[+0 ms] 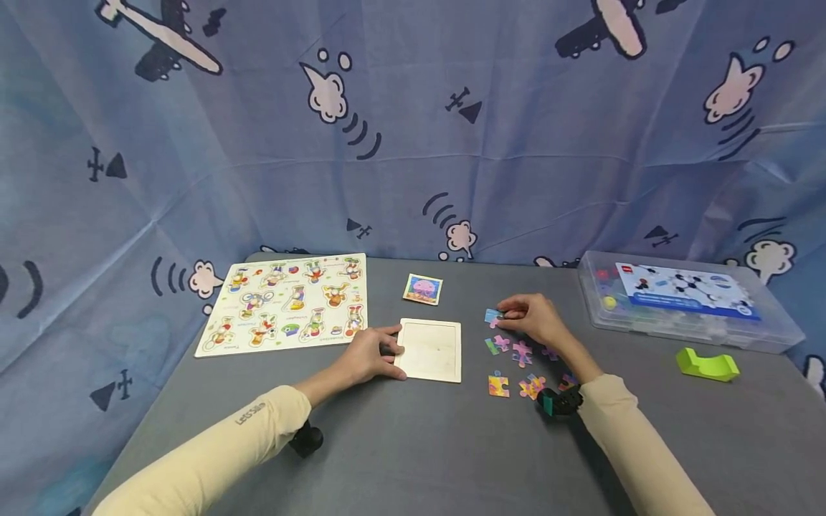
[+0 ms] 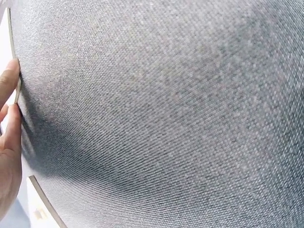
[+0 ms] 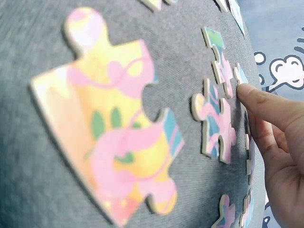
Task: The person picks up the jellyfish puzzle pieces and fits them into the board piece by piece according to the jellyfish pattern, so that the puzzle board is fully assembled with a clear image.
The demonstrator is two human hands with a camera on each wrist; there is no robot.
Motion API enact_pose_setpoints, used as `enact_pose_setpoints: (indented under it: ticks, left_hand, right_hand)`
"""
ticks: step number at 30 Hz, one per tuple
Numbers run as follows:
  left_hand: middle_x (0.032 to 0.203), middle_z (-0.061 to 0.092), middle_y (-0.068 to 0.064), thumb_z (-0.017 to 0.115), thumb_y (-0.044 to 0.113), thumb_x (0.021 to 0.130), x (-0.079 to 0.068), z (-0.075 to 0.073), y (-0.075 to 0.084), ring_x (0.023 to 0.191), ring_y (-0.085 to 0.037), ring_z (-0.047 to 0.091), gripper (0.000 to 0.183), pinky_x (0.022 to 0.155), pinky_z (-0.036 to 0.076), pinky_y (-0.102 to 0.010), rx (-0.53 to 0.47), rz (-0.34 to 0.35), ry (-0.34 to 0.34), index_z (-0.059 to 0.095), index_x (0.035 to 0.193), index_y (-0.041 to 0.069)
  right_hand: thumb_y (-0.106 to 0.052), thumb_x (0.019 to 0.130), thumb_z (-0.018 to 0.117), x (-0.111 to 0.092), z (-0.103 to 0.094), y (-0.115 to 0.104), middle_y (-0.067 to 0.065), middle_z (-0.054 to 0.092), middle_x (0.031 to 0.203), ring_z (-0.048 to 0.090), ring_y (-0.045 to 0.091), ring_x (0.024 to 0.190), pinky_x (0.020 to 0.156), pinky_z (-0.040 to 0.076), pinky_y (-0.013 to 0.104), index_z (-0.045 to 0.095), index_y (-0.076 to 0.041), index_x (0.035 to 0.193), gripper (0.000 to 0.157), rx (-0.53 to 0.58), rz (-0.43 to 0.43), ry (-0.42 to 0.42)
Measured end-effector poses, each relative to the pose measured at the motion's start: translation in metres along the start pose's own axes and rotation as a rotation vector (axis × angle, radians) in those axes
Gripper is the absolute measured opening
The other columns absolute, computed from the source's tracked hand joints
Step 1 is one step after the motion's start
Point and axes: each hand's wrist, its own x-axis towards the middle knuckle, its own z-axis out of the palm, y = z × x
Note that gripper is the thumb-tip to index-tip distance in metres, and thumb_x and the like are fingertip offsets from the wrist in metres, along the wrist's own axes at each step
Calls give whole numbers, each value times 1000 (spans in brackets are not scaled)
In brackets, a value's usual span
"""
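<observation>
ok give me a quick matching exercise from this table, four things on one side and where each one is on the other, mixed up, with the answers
Things
1. square board
2. small picture card
3. bright green holder
4. blue-and-pink puzzle piece

Places
a. on the near side of the clear plastic box
b. at the fingers of the right hand
c. touching the left hand
d. between the board and the curtain

Pairs: 1-c, 2-d, 3-a, 4-b

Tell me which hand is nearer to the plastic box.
Right. The right hand is left of the plastic box, pinching a puzzle piece; the left hand is farther left, touching the edge of the wooden tray.
</observation>
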Motion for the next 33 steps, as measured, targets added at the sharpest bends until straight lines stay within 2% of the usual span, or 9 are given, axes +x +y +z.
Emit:
enact_pose_setpoints:
  ticks: [7,13,19,21,27,33]
  left_hand:
    - [136,53,-19,89,4,60,0,1,-1,123,-34,52,28,73,53,-20,-26,-26,-1,72,81,-1]
    - [136,53,-20,89,2,61,-1,1,-1,121,-35,53,28,73,53,-21,-46,-22,6,72,82,-3]
    - [137,52,-20,88,0,61,-1,2,-1,120,-35,54,26,73,53,-21,-71,-29,5,70,80,-3]
    - [137,51,-20,88,0,60,-2,2,-1,120,-34,54,26,73,53,-20,-68,-31,8,70,79,-3]
    - [137,52,-20,89,2,60,-2,2,-2,120,-34,54,27,73,53,-20,-39,-23,12,71,80,-2]
    - [136,52,-22,88,2,61,-1,2,-1,120,-34,54,26,73,53,-20,-40,-11,12,71,80,-3]
  right_hand:
    - [-3,78,77,1,1,2,15,71,89,66,14,76,66,50,18,69,7,103,28,26,-41,-3]
    - [-5,80,76,1,-1,0,20,69,100,67,26,87,71,51,21,67,7,108,31,93,-60,-28]
    - [-3,84,72,-2,-5,-2,27,64,114,65,37,100,75,53,22,62,10,115,35,232,15,-67]
    - [-4,85,71,-4,-5,-4,28,62,117,66,34,99,74,53,21,60,11,117,37,271,53,-80]
    - [-1,85,70,-8,-1,-6,32,58,121,66,6,88,75,53,23,54,15,122,44,448,143,-99]
    - [0,86,68,-12,-3,-8,30,56,125,64,4,91,79,52,23,48,16,127,49,565,190,-113]
